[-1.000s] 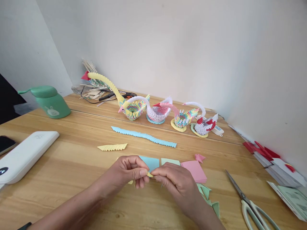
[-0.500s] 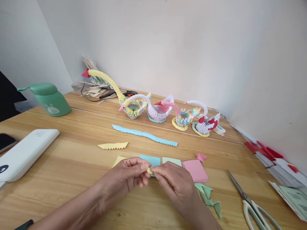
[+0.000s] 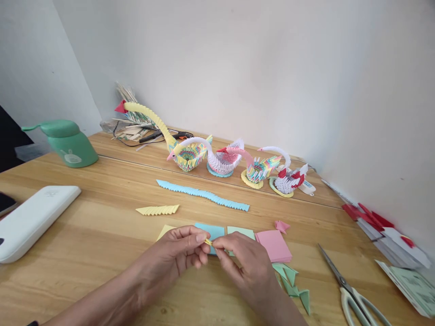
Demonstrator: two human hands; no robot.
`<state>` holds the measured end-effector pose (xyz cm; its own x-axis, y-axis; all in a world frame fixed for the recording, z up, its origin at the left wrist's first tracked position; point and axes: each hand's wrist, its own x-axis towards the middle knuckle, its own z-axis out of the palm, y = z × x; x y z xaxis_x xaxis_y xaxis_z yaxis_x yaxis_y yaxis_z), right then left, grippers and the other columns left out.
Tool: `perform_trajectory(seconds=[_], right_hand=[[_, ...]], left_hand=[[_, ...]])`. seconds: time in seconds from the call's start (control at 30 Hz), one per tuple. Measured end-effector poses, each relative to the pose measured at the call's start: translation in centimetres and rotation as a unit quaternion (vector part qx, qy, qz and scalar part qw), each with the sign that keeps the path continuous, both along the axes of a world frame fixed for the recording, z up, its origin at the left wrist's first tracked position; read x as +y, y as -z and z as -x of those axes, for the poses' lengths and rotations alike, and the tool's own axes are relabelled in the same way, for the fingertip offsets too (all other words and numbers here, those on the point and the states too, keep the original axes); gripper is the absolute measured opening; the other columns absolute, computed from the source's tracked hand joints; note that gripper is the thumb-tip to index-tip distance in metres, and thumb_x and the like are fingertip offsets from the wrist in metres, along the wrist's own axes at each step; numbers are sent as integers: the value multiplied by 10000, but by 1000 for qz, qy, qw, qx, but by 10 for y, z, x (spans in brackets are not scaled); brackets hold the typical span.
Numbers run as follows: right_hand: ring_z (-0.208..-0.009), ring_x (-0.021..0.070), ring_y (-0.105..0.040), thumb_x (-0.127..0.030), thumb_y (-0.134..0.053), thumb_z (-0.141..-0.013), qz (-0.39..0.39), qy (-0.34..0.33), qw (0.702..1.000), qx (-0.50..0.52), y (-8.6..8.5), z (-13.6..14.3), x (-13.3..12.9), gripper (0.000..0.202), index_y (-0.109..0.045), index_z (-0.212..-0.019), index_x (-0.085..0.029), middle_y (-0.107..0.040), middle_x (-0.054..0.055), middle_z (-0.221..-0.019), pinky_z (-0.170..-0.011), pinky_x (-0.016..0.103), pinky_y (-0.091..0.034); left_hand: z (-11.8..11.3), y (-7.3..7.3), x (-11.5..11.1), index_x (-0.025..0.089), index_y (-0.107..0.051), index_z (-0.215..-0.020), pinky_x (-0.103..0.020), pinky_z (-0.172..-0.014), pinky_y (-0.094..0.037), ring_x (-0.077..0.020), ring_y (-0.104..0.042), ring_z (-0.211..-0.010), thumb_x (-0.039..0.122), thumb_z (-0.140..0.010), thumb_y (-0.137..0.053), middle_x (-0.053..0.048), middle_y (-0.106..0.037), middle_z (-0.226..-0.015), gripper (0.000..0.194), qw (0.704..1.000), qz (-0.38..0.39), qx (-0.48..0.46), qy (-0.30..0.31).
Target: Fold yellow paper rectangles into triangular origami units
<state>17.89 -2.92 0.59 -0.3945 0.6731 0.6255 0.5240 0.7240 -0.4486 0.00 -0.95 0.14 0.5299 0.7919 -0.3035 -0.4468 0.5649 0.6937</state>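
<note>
Between my two hands is a small folded yellow paper piece [image 3: 208, 242]. My left hand [image 3: 185, 246] pinches one end with thumb and fingers, and my right hand [image 3: 246, 258] grips the other end with its fingertips. Just behind the hands lie stacks of yellow paper [image 3: 165, 231], blue paper [image 3: 215, 232], pale green paper [image 3: 240, 232] and pink paper [image 3: 274, 246], partly covered by the hands. Farther back rest a short yellow chain of folded paper [image 3: 158, 210] and a long blue chain [image 3: 204, 194].
Several paper swans [image 3: 188, 158] stand along the back. Green folded triangles [image 3: 292, 285], a pink folded piece [image 3: 282, 226] and scissors [image 3: 345, 283] lie at right. A white power bank [image 3: 41, 222] and green bottle [image 3: 71, 142] are at left; red and white papers [image 3: 384, 226] lie far right.
The view has shifted slightly. The yellow piece has turned a little between my fingers, and the right hand's fingertips have moved slightly left along it.
</note>
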Motion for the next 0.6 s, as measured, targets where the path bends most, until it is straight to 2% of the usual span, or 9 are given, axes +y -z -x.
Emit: perform_trajectory(seconds=[0.17,0.43,0.6], right_hand=[[-645,136,-600,-112,-490,-891,-9,3,1000,-16,1,-1,1,129,-581,-905,-203,-687,14,-756,-598,247,-465],[-629,143,-617,-86,-501,-880,-57,29,996,-61,1,-2,1,117,-588,-877,-165,-692,33,-720,-565,254,-474],[-685,161,-664,-70,-525,-847,-106,64,988,-92,1,3,0,108,-582,-855,-161,-712,50,-759,-644,286,-516]], left_hand=[[0,2,0,108,-683,-752,-165,-542,-444,-83,-596,-577,222,-738,-719,-38,-674,-687,121,1000,4,-2,4],[-1,-2,-1,107,-679,-741,-171,-563,-453,-97,-599,-613,235,-711,-740,-43,-671,-687,145,1000,13,3,2],[-2,0,-2,106,-684,-743,-172,-578,-456,-94,-593,-618,239,-694,-753,-44,-672,-697,157,1000,13,13,1]])
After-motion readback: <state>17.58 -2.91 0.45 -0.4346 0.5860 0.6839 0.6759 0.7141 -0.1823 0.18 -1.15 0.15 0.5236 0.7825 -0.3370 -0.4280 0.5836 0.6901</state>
